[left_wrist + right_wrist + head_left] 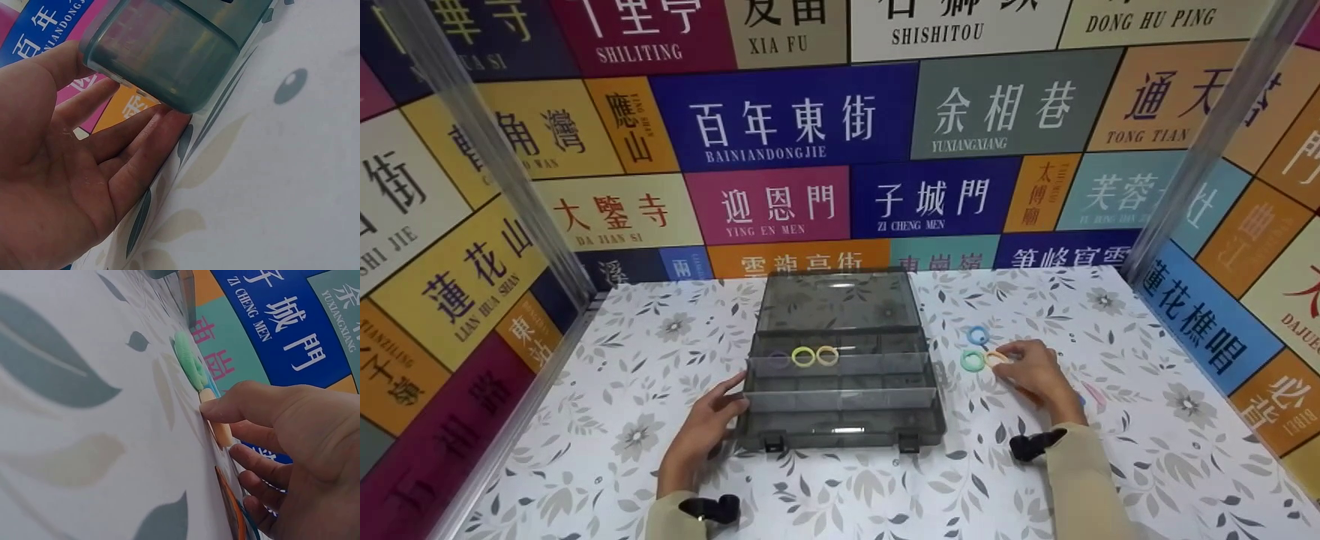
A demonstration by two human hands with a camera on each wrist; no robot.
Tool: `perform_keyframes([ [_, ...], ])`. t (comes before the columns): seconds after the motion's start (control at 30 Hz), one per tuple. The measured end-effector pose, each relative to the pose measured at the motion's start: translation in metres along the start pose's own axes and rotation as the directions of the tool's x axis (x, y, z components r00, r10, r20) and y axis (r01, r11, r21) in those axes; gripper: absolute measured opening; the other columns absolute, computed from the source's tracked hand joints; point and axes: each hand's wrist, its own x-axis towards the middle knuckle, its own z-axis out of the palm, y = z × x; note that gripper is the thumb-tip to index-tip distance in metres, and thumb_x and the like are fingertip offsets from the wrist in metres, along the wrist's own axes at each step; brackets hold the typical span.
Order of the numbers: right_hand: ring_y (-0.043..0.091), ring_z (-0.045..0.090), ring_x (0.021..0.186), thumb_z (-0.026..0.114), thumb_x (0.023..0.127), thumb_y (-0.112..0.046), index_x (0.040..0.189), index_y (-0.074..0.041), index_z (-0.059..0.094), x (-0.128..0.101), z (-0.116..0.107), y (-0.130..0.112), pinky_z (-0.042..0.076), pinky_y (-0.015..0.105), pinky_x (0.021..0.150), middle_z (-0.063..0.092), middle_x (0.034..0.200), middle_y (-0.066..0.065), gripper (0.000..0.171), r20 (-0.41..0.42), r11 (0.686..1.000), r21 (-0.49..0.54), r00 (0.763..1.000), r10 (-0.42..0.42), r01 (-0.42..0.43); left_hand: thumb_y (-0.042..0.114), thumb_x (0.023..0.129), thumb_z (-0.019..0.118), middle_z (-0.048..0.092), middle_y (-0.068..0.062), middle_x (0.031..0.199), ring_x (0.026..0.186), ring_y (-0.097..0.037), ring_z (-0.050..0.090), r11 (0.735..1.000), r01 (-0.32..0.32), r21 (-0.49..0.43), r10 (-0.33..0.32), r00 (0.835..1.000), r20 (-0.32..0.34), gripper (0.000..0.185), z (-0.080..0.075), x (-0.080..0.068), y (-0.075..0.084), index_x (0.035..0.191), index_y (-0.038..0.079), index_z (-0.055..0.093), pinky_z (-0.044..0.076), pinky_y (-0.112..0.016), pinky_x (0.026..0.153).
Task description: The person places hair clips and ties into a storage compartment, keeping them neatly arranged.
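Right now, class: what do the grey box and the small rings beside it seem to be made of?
Grey box: smoky see-through hard plastic, probably; dividers and tablecloth show through its glossy walls.
Green ring: looks soft and matte, with a ribbed, fuzzy surface, perhaps fabric-covered elastic.
Beige ring under the right hand: similar, though less clear.

Staged booth: sign-printed walls point(802, 120), floral tabletop point(607, 420)

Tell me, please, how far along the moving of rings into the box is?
Done: a yellow ring and a paler one lie in a compartment of the open box, perhaps a purple one too. In hand: the left hand rests against the box while the right hand touches an orange ring. Left: the green ring and blue ring on the table.
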Motion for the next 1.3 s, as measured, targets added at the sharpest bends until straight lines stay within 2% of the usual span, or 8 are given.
perform_keyframes([
  [0.33,0.031,0.058,0.105,0.072,0.089,-0.022,0.128,-0.003,0.067,0.000,0.001,-0.001,0.048,0.029,0.078,0.060,0.134,0.024,0.044,-0.031,1.000,-0.015,0.999,-0.023,0.023,0.022,0.100,0.059,0.050,-0.021,0.150,0.135,-0.040,0.052,1.000,0.012,0.013,-0.012,1.000,-0.005,0.053,0.001,0.002,-0.001,0.151,0.027,0.047,0.049,-0.058,0.101],
  [0.47,0.020,0.061,0.074,0.071,0.090,-0.022,0.133,-0.002,0.062,-0.001,0.000,-0.003,0.050,0.028,0.062,0.058,0.134,0.027,0.048,-0.013,0.999,0.040,1.000,-0.013,0.014,0.022,0.100,0.060,0.051,-0.020,0.149,0.134,-0.039,0.052,1.000,0.012,0.009,-0.011,1.000,-0.010,0.053,0.001,0.001,0.000,0.151,0.026,0.047,0.051,-0.055,0.099],
  [0.57,0.015,0.055,0.062,0.070,0.092,-0.023,0.136,-0.005,0.060,-0.002,-0.002,-0.006,0.050,0.030,0.054,0.056,0.135,0.027,0.049,0.012,0.996,0.086,1.000,0.011,-0.012,0.021,0.100,0.060,0.051,-0.021,0.150,0.134,-0.039,0.052,1.000,0.011,0.004,-0.011,1.000,-0.009,0.053,0.001,0.001,0.000,0.151,0.026,0.047,0.051,-0.056,0.099],
  [0.73,0.023,0.060,0.083,0.070,0.094,-0.028,0.135,-0.008,0.061,-0.005,-0.004,-0.015,0.053,0.032,0.063,0.059,0.130,0.024,0.047,0.012,0.995,0.097,1.000,-0.006,0.005,0.021,0.100,0.060,0.051,-0.021,0.150,0.134,-0.039,0.053,1.000,0.000,0.007,0.000,1.000,-0.013,0.052,0.001,0.002,-0.001,0.151,0.026,0.048,0.051,-0.056,0.099],
  [0.8,0.029,0.060,0.101,0.070,0.094,-0.028,0.135,-0.007,0.061,-0.006,-0.005,-0.018,0.053,0.035,0.074,0.056,0.134,0.025,0.047,-0.001,0.996,0.077,0.999,-0.038,0.038,0.021,0.100,0.060,0.052,-0.021,0.149,0.133,-0.038,0.054,1.000,-0.005,0.010,0.005,1.000,-0.016,0.052,0.001,0.002,0.000,0.150,0.025,0.048,0.052,-0.056,0.098],
  [0.97,0.044,0.044,0.132,0.070,0.094,-0.029,0.136,-0.007,0.061,-0.008,-0.005,-0.026,0.049,0.049,0.096,0.041,0.150,0.025,0.048,-0.019,0.993,0.044,0.994,-0.107,0.108,0.020,0.100,0.060,0.052,-0.022,0.148,0.133,-0.039,0.053,1.000,-0.007,-0.008,0.007,1.000,-0.009,0.052,0.001,0.001,0.000,0.151,0.024,0.048,0.053,-0.055,0.097],
  [1.1,0.046,0.041,0.135,0.070,0.094,-0.028,0.135,-0.006,0.061,-0.010,-0.003,-0.033,0.047,0.054,0.100,0.041,0.149,0.024,0.047,-0.023,0.990,0.045,0.991,-0.136,0.136,0.019,0.100,0.060,0.050,-0.023,0.149,0.134,-0.040,0.052,1.000,0.005,-0.022,-0.005,1.000,-0.011,0.053,0.001,-0.001,0.001,0.151,0.024,0.047,0.054,-0.054,0.096],
  [1.3,0.042,0.041,0.131,0.071,0.093,-0.026,0.131,-0.006,0.063,-0.009,0.005,-0.044,0.046,0.047,0.096,0.042,0.149,0.020,0.043,0.000,0.984,0.120,0.991,-0.134,0.133,0.020,0.100,0.060,0.051,-0.022,0.149,0.134,-0.039,0.053,1.000,0.010,-0.010,-0.011,1.000,-0.020,0.052,0.002,-0.001,0.002,0.151,0.025,0.047,0.054,-0.053,0.095],
])
